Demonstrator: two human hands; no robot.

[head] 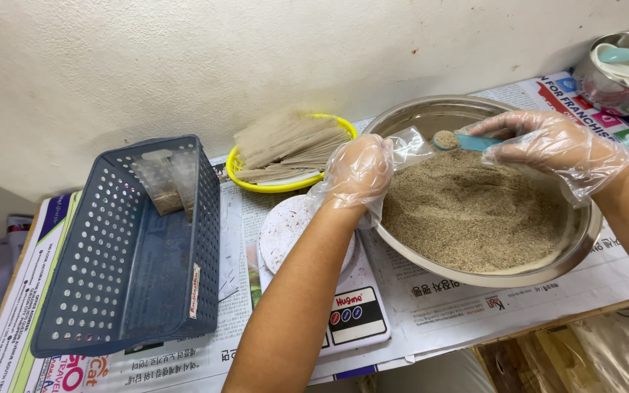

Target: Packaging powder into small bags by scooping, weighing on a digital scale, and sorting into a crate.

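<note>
- Open newspaper (431, 309) at six o'clock, below the steel bowl (547, 273): free passage.
- Nine o'clock: blue perforated basket (129, 255) blocks.
- Kitchen scale (343, 309) fills the centre.
- Yellow plate (285, 185) crowds the wall at twelve.

- A small home-style packing spot, not a factory line.
- The surface (445, 306) is spread with newspaper and pushed against a bare, scuffed wall (183, 58).
- A digital scale (343, 313), steel bowl (584, 240) of brown powder (475, 211), and blue plastic basket (132, 247) crowd it.
</note>
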